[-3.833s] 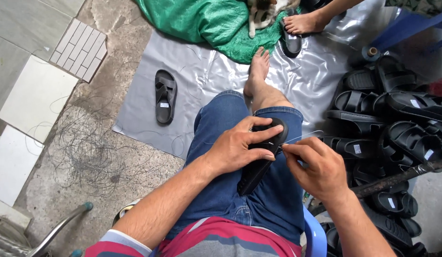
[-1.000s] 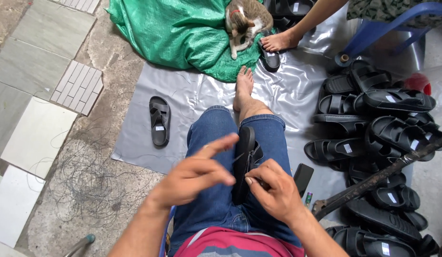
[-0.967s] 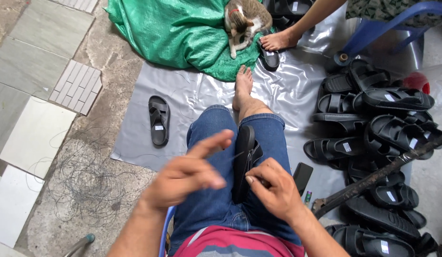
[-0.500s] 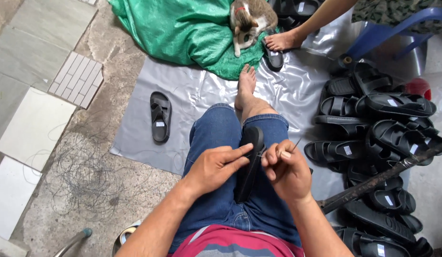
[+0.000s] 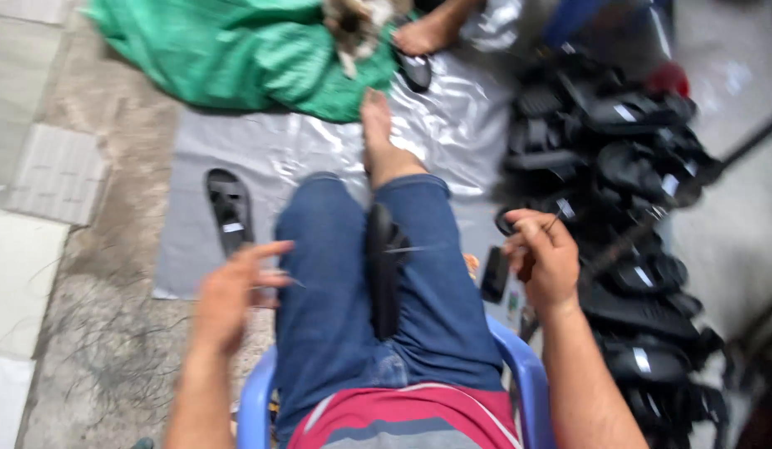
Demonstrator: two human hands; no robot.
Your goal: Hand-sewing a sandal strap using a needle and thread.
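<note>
- Daylight, diffuse and even, fairly bright; no hard shadows.
- Whole frame motion-blurred, edges smeared.
- Left hand [image 5: 232, 291] smeared worst, fingers streaked; right hand [image 5: 542, 258] a bit sharper.
- Sandal [image 5: 383, 270] on the lap soft, detail lost.
- Glare patches on the silver sheet [image 5: 278, 150], strongest toward its far edge.
- Sandal pile [image 5: 627, 166] at right is dark, shapes merge; small white highlights only.
- Green tarp [image 5: 228, 50] saturated, folds readable but soft.

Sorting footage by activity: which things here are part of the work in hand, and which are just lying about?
In hand:
black rubber sandal resting on the lap
left hand, open
right hand, pinching something thin

Lying about:
single black sandal on grey plastic sheet
heap of black sandals
green tarpaulin
</note>
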